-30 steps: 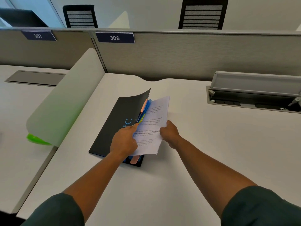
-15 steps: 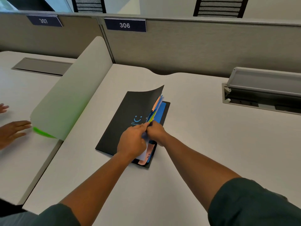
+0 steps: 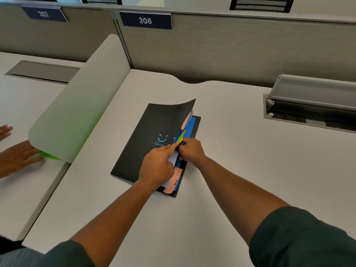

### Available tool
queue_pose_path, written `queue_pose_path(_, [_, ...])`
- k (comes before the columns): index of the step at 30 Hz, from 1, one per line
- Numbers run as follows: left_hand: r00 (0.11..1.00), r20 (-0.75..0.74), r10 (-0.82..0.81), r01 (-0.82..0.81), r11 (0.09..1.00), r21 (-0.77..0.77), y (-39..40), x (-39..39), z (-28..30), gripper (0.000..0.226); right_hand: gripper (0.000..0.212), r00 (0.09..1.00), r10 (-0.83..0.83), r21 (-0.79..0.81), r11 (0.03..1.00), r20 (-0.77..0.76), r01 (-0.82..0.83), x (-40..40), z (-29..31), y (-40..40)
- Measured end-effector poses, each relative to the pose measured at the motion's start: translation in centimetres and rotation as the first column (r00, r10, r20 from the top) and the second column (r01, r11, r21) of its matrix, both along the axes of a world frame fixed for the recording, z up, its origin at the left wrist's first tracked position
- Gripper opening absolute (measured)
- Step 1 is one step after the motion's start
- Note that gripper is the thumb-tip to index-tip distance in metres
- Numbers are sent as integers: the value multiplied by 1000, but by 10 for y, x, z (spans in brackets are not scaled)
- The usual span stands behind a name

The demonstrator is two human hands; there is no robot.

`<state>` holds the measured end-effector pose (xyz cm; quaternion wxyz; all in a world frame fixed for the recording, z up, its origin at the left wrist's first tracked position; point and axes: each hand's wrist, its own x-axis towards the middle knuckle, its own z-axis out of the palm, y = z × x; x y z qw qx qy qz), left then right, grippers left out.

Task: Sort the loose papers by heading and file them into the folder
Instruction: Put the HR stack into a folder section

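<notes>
Hands of another person (image 3: 15, 157) lie at the far left edge, flat on the neighbouring desk (image 3: 23, 105), fingers touching a bright green sheet (image 3: 50, 156) that shows under a pale curved divider panel (image 3: 81, 99). Behind that, a grey cable hatch (image 3: 43, 71) sits closed in the neighbouring surface, and a plate reading 307 (image 3: 44, 14) hangs on the partition (image 3: 240, 49). A second plate, 306 (image 3: 145, 20), hangs further right.

On the near white desk (image 3: 221, 189) lies the black folder (image 3: 152, 139), angled, with a blue smiling mark on its cover. The cover is bowed upward along its right edge, showing blue and orange dividers beneath. A salmon tab marked "HR" (image 3: 176, 180) pokes out at the near edge, and a yellow-green tab (image 3: 181, 137) stands at the middle of the right edge.

The left hand (image 3: 157, 166) rests on the cover, its forefinger stretched toward the yellow-green tab; a white paper (image 3: 172, 160) peeks out just under it, tucked into the folder. Whether its grip pinches anything I cannot tell. The right hand (image 3: 190, 151) meets it at the folder's right edge, fingers curled and clenched on the tabbed sheets there, touching the left fingertip.

Far right, an open cable tray (image 3: 312, 106) with its lid raised sits sunk in the desk, well apart from the folder.
</notes>
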<state>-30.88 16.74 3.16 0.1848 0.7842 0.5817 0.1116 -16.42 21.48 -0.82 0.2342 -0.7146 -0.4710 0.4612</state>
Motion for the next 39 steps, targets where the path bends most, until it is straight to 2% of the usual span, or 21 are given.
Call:
queue_pose_path(5, [1000,-6,6,-6,1000,-22,0,0,-2,57,32,974,199,-72,979,106,-192,7,-1,-1])
queue_pose_path(9, [1000,18,15,-15,999,-46,-1,2,-5,57,66,894,391,-124,920,217,-372,18,-4,-1])
queue_pose_path(11, [999,38,8,-6,999,-47,-1,4,-5,55,74,869,419,-114,908,265,-403,24,-6,0])
queue_pose_path(14, [999,47,7,-6,999,-32,-1,7,-6,52,69,883,357,-113,934,305,-338,34,-9,2])
queue_pose_path(19, [998,-43,-39,38,999,-2,-1,17,-12,53,45,934,257,-107,965,247,-238,48,-10,-3])
queue_pose_path(25, [989,-144,-20,16,1000,-26,-4,30,-10,67,25,948,76,114,987,310,-116,52,-14,-14])
queue_pose_path(30, [968,-247,-55,38,996,-75,-5,43,-14,68,24,973,28,144,988,230,-62,59,-19,-18])
queue_pose_path(35, [928,-339,-157,146,988,-57,-12,50,-29,63,28,991,-3,136,991,134,-15,64,-17,-19])
queue_pose_path(37, [940,-305,-156,149,988,-48,-13,49,-34,56,27,995,-5,130,991,99,-8,65,-16,-19])
queue_pose_path(39, [973,-188,-137,130,990,-46,-10,45,-38,53,29,999,-5,117,993,52,-2,64,-13,-20])
